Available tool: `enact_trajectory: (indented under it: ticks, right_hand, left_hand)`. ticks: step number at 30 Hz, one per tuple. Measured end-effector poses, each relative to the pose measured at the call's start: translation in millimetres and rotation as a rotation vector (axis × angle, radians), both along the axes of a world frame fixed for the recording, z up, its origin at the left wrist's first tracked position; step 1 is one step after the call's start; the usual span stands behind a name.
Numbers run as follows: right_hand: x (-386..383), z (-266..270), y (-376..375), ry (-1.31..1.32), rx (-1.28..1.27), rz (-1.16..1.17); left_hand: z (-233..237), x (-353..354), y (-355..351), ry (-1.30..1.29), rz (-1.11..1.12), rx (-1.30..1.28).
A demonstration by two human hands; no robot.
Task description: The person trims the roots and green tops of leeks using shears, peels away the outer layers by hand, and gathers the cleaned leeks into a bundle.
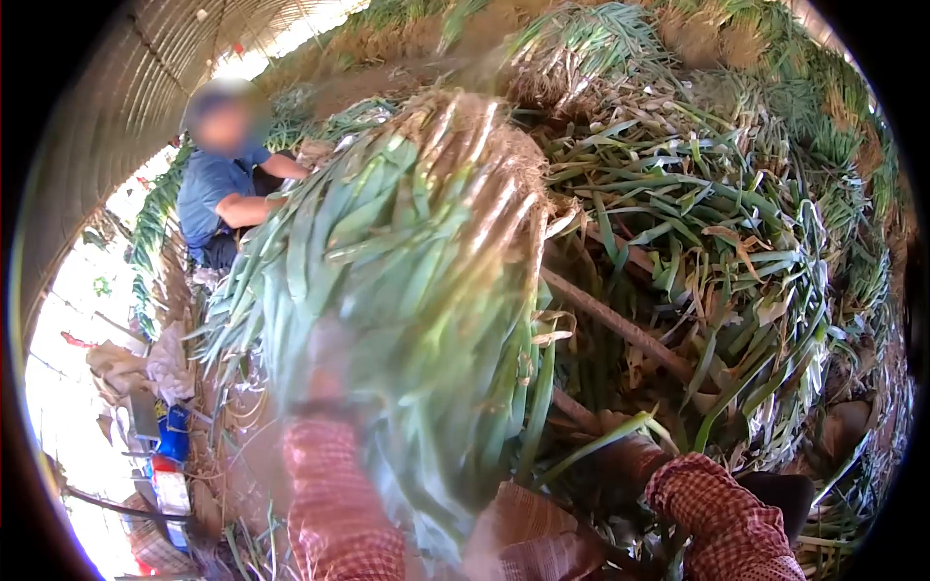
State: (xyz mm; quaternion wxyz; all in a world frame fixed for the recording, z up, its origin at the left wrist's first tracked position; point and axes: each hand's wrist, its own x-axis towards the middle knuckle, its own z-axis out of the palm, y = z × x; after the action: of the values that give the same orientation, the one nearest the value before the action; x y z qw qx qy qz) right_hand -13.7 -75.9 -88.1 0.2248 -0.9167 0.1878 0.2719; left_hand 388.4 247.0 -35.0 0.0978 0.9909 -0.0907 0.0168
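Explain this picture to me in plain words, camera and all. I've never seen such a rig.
There is no machine: one person works bare-handed, wearing a camera on the head. This single picture looks forward and down through it.

The checkered sleeves at the bottom are the wearer's. The left hand, blurred, is at a big pile of green onions; the right hand is low down among leaves. Whether either grips anything, I can't tell.

More green onions lie heaped at right. Beyond the pile, a co-worker in a blue shirt reaches towards it.

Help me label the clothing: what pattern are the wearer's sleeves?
Red and white check; clearest on the right sleeve, head view.
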Motion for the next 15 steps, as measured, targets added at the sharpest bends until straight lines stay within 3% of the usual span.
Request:
enact_trajectory:
  ticks: [1,2,6,10,14,15]
  right_hand:
    - [1.0,5.6,1.9,-0.013,-0.013,0.032]
    - [6.1,26.1,2.9,0.074,0.0,0.169]
    - [-12.5,11.3,2.1,-0.064,-0.04,0.199]
    - [-12.8,21.5,-2.3,-0.082,-0.016,0.257]
    - [-23.0,-25.7,-7.7,-0.379,0.025,0.238]
    - [-12.9,-27.3,-11.1,-0.178,0.185,0.058]
  left_hand:
    - [30.5,-34.4,-17.6,0.065,0.016,-0.02]
    - [34.0,-50.8,-21.5,0.072,-0.045,0.096]
    - [34.2,-131.1,-48.3,0.044,-0.057,0.31]
    - [33.1,-238.4,-63.4,-0.123,-0.112,0.155]
    - [24.9,-312.0,-31.9,-0.247,-0.291,0.176]
    - [32.5,-316.4,-33.0,-0.204,-0.309,0.15]
